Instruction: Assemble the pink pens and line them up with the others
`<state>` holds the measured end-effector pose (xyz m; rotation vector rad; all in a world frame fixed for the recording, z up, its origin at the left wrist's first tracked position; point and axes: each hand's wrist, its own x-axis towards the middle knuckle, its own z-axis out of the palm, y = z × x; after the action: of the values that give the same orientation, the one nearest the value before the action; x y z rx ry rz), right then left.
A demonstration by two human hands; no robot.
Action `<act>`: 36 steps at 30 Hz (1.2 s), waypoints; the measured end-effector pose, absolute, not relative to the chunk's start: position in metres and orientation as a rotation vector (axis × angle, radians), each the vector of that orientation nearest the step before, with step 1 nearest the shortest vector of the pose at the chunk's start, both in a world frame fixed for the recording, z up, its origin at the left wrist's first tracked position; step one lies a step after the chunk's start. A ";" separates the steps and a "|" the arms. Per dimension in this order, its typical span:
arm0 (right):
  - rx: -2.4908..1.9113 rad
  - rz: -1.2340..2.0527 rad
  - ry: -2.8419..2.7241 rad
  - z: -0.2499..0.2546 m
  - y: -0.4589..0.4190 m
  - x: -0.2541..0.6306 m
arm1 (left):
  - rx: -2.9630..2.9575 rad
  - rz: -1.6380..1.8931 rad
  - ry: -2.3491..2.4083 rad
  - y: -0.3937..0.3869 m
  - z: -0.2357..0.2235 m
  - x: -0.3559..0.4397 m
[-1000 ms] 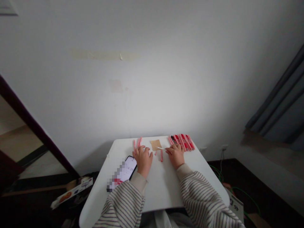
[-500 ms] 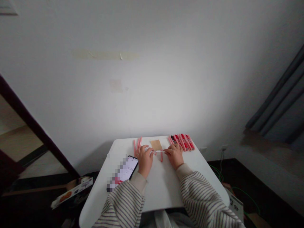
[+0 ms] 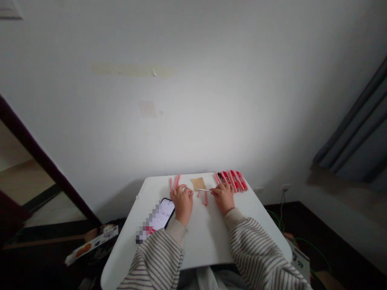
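Pale wall (image 3: 211, 104) fills most of the view, a yellowish strip and a faint square patch marking it. Grey-blue curtain (image 3: 359, 137) hangs at far right. White bench (image 3: 208, 245), rounded corners, its far edge close to the wall. Two striped sleeves (image 3: 256, 249) reach in over its near edge. Phone (image 3: 165, 212) lies aslant on the bench, just beside the left wrist; screen lit, part of it masked by pixel blocks. Row of red and pink pens (image 3: 232, 181), some dark parts among them, packed side by side at the far right corner, just beyond the right hand (image 3: 224, 198). That hand is pinched narrow on a thin white rod (image 3: 204, 190), which points leftward across the gap between the hands, its free end over or against the near part of a tan square (image 3: 198, 183). Left hand (image 3: 183, 202): fingers curled, fingertips close together, near the rod's free end but apart from it; cannot tell whether anything is gripped. Pink tubes (image 3: 177, 180) lie just beyond its knuckles, partly hidden. Reddish-pink piece (image 3: 205, 199) on the bench, near side of the rod. Smallest: a pink bit (image 3: 198, 194) just left of it.
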<state>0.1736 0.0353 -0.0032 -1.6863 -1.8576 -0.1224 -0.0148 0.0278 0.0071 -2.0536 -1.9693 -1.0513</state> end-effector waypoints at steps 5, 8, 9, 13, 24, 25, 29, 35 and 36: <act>-1.710 -0.143 -1.852 -0.004 0.035 0.174 | -2.037 -0.946 -1.954 0.027 0.005 -0.015; -1.712 -0.150 -1.849 -0.004 0.036 0.174 | -2.031 -0.895 -1.963 0.027 0.003 -0.014; -1.712 -0.147 -1.848 -0.004 0.036 0.174 | -2.033 -0.885 -1.964 0.027 0.003 -0.014; -1.713 -0.134 -1.840 -0.005 0.036 0.174 | -2.041 -0.867 -1.955 0.026 0.003 -0.013; -1.708 -0.128 -1.832 -0.003 0.035 0.174 | -2.036 -0.834 -1.963 0.025 0.000 -0.013; -1.707 -0.124 -1.830 -0.004 0.035 0.174 | -2.037 -0.829 -1.966 0.025 0.000 -0.013; -1.698 -0.121 -1.828 -0.006 0.036 0.174 | -2.041 -0.822 -1.963 0.025 0.001 -0.012; -1.714 -0.129 -1.849 -0.004 0.036 0.174 | -2.032 -0.830 -1.960 0.025 0.000 -0.013; -1.712 -0.131 -1.847 -0.004 0.036 0.174 | -2.032 -0.827 -1.962 0.025 0.000 -0.013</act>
<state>0.1743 0.0356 -0.0045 -1.7117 -1.8471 -0.1314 -0.0131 0.0251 0.0002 -2.0324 -1.9619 -0.8271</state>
